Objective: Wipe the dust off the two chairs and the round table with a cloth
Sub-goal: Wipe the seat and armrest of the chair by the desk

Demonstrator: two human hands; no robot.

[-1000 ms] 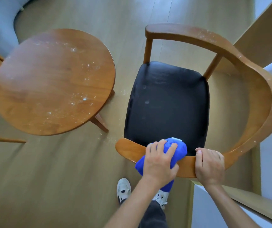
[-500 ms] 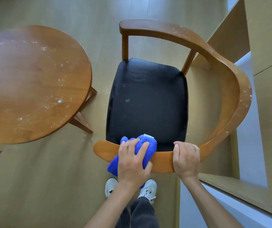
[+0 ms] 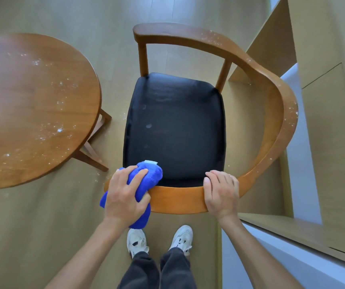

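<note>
Wood flooring [image 3: 42, 236] fills the frame; lower centre, left hand [image 3: 125, 197] grips blue cloth [image 3: 146, 178] on chair [image 3: 180, 200] rail, right hand [image 3: 221, 192] clasps it.

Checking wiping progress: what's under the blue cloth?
The blue cloth drapes over the chair's curved wooden rail, gripped by the left hand. Whether dust remains beneath it is hidden.

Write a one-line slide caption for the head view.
Left hand presses a blue cloth on the chair rail, right hand steadying it; dusty round table alongside.
</note>
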